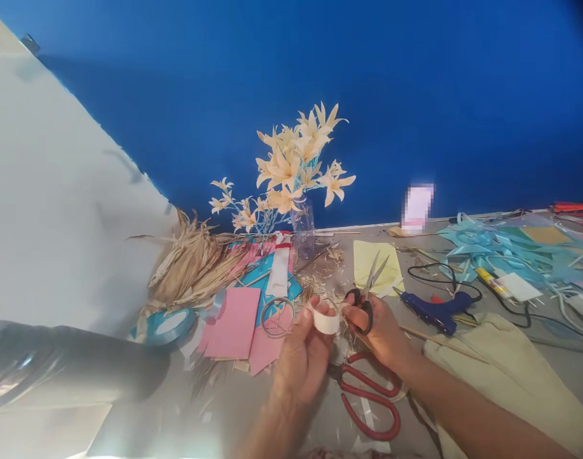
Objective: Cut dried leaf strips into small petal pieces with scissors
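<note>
My left hand (pixel 301 360) is closed on a small roll of white tape (pixel 326 324), with its fingers and thumb around the ring. Close on its right, my right hand (pixel 381 331) holds scissors with black handles (pixel 367 315), their blades apart and pointing up and away. The thumb and finger of that hand also pinch near the tape's edge; whether they grip the loose end I cannot make out. Below both hands lie large red-handled scissors (pixel 397 422). A grey ring-shaped roll (pixel 278 317) rests on pink sheets (pixel 230 324) left of the tape.
Cream flowers (pixel 285 167) stand in a clear vase (pixel 302 226) against the blue wall. Dried husks (pixel 188 258) and a blue ribbon roll (pixel 171 326) lie left. On the right are a blue glue gun (pixel 434 311), its cord, a yellow sheet (pixel 378 262) and turquoise ribbon strips (pixel 487 245).
</note>
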Available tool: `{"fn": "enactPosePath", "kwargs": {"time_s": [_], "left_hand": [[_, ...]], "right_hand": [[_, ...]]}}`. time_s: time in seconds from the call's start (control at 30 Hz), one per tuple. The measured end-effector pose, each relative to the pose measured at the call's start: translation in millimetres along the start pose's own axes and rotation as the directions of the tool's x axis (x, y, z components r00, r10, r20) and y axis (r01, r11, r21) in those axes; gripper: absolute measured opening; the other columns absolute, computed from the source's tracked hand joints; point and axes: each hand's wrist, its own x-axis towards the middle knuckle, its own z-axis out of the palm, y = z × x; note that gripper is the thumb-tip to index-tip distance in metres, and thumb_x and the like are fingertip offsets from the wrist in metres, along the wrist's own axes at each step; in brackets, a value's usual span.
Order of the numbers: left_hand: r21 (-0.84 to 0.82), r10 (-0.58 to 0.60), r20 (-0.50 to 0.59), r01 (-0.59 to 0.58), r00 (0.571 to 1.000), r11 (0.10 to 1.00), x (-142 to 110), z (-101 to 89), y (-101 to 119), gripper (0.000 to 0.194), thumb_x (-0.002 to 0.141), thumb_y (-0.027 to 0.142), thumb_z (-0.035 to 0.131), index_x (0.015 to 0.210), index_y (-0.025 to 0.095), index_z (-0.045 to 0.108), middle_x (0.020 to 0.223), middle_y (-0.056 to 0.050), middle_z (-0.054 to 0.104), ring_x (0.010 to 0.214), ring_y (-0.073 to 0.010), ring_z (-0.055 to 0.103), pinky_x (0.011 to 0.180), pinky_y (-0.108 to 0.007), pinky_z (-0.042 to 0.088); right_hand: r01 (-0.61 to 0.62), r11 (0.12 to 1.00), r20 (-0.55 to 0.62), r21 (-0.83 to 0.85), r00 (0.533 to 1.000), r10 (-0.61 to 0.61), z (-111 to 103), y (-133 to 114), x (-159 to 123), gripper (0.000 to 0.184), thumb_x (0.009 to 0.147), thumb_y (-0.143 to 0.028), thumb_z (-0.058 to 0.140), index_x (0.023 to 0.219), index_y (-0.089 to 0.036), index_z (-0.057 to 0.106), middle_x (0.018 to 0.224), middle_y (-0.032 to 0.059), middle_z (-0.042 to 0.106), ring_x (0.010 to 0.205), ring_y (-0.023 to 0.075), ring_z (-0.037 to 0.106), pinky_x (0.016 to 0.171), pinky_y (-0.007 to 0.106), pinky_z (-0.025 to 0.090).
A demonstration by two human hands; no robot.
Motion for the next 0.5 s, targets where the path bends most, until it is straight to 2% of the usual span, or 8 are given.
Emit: {"fn": "enactPosePath", "kwargs": {"time_s": [0.13,0.2,0.27,0.33,0.4,0.5], "left_hand": [[-0.02,-0.056,0.144,0.06,0.988,0.998,-8,4.6,-11,0.025,0.081,0.031,0.072,0.102,0.017,0.072,0.117,-0.012,0.07,0.115,-0.0237,0.062,0.096,-0.035,0.05],[0.075,-0.032,0.224,0.015,0.974,0.997,-11,8.6,-13,0.023,0.082,0.028,0.071,0.103,0.018,0.071,0.122,-0.012,0.068,0.121,-0.0253,0.058,0.101,-0.037,0.047],[0.193,0.049,0.22,-0.092,0.974,0.977,-13,12.1,-12,0.018,0.083,0.027,0.07,0.097,0.017,0.072,0.118,-0.011,0.069,0.118,-0.0248,0.059,0.099,-0.036,0.046],[0.283,0.143,0.166,-0.186,0.976,0.941,-12,13.1,-7,0.018,0.083,0.034,0.069,0.085,0.016,0.072,0.102,-0.01,0.073,0.104,-0.0223,0.064,0.092,-0.032,0.049],[0.356,0.169,0.139,-0.208,0.976,0.911,-11,10.6,3,0.025,0.081,0.04,0.07,0.076,0.016,0.069,0.079,-0.006,0.07,0.081,-0.018,0.065,0.078,-0.028,0.05],[0.524,0.128,0.19,-0.211,0.973,0.825,-11,1.9,25,0.025,0.075,0.039,0.076,0.082,0.016,0.067,0.062,0.0,0.061,0.056,-0.0114,0.054,0.058,-0.022,0.044]], "right_hand": [[0.046,0.999,-0.132,0.021,0.99,-0.043,-1,3,2,0.03,0.068,-0.039,0.076,0.075,-0.02,0.055,0.056,-0.0065,0.049,0.05,0.0103,0.04,0.049,0.023,0.032],[0.059,0.998,-0.154,0.013,0.986,-0.057,-1,2,2,0.03,0.069,-0.041,0.074,0.076,-0.02,0.053,0.057,-0.0065,0.048,0.051,0.0109,0.039,0.05,0.024,0.033],[0.044,0.995,-0.112,-0.09,0.992,-0.054,1,-2,-1,0.031,0.071,-0.043,0.073,0.077,-0.02,0.054,0.059,-0.0056,0.047,0.054,0.0117,0.04,0.052,0.024,0.033],[0.023,0.972,0.0,-0.232,1.0,-0.024,1,-9,-6,0.032,0.071,-0.046,0.072,0.077,-0.02,0.055,0.06,-0.0047,0.047,0.056,0.0122,0.04,0.053,0.024,0.033],[0.035,0.93,0.194,-0.366,0.98,0.04,1,-17,-10,0.032,0.07,-0.046,0.071,0.077,-0.019,0.056,0.062,-0.0036,0.048,0.058,0.0124,0.04,0.053,0.024,0.033],[0.106,0.838,0.465,-0.536,0.865,0.188,-5,-27,-12,0.028,0.068,-0.042,0.07,0.077,-0.017,0.06,0.065,-0.0025,0.052,0.058,0.0121,0.04,0.053,0.023,0.033]]}}
